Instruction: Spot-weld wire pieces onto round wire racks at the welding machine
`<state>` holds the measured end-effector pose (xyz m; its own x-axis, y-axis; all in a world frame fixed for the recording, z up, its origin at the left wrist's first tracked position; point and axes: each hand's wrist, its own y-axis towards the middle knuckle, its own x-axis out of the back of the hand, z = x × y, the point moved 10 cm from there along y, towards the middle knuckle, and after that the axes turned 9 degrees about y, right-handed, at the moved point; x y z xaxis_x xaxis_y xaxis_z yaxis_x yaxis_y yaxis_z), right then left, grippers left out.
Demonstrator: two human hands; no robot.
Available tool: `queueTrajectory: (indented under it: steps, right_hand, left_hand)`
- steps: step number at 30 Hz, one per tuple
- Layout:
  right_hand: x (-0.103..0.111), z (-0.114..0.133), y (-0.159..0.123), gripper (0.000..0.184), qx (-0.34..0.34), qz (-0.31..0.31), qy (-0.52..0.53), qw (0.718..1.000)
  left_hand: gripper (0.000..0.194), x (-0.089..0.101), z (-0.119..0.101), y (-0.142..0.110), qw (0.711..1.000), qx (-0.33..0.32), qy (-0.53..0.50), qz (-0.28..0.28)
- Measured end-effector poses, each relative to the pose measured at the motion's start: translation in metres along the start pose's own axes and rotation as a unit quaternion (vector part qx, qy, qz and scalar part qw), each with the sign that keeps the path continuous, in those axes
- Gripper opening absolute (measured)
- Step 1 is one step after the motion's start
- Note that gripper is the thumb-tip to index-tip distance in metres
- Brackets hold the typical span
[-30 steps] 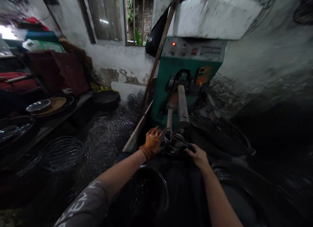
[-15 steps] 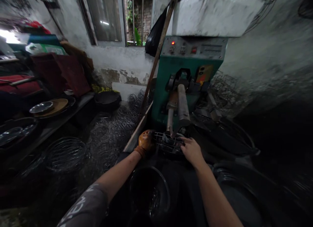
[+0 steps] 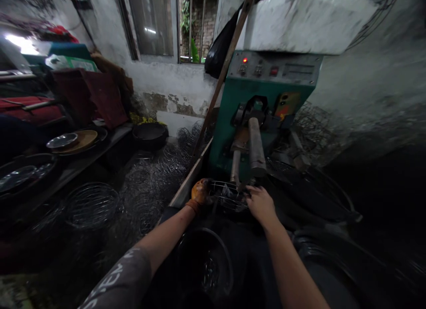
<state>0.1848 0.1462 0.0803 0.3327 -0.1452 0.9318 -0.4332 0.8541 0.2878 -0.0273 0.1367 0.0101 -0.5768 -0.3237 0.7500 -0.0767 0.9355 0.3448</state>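
Observation:
My left hand, in an orange-brown glove, is closed on the left side of a small round wire rack. At the rack's right side is my bare right hand, its fingers bent and pinched at the wire. The rack lies under the two metal arms of a green spot-welding machine. The upper arm is thick, and the lower arm is thinner. Their tips meet the rack between my hands, though darkness hides the exact contact.
A dark bucket with small shiny metal pieces stands below my hands. Wire racks pile up on the floor at left. A bench holds trays. A wooden pole leans beside the machine, and a dark basin sits near the wall.
The view has shifted slightly, so the machine and room appear further right. The wire rack has turned or tilted a little between my hands. Both hands stay at its sides.

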Motion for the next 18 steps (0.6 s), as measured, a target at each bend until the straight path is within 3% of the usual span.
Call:
queueTrajectory:
  steps: [5,9,12,15,18]
  right_hand:
    - [0.002,0.003,0.003,0.029,-0.009,-0.015,0.024,1.000]
    - [0.006,-0.024,-0.014,0.035,-0.035,-0.048,0.077,0.995]
    - [0.003,-0.063,-0.038,0.048,-0.104,-0.073,0.129,0.983]
    - [-0.014,-0.094,-0.052,0.050,-0.185,-0.062,0.195,0.961]
    - [-0.023,-0.106,-0.054,0.042,-0.239,-0.066,0.231,0.941]
  left_hand:
    - [0.059,-0.012,0.008,0.002,0.999,0.025,0.011,0.020]
    - [0.070,-0.010,0.004,0.000,0.997,0.006,0.048,0.059]
    - [0.089,0.010,-0.023,-0.004,0.994,-0.065,0.083,0.039]
    - [0.095,0.029,-0.070,-0.008,0.982,-0.164,0.098,-0.005]
    - [0.087,0.022,-0.099,-0.003,0.973,-0.188,0.131,0.019]
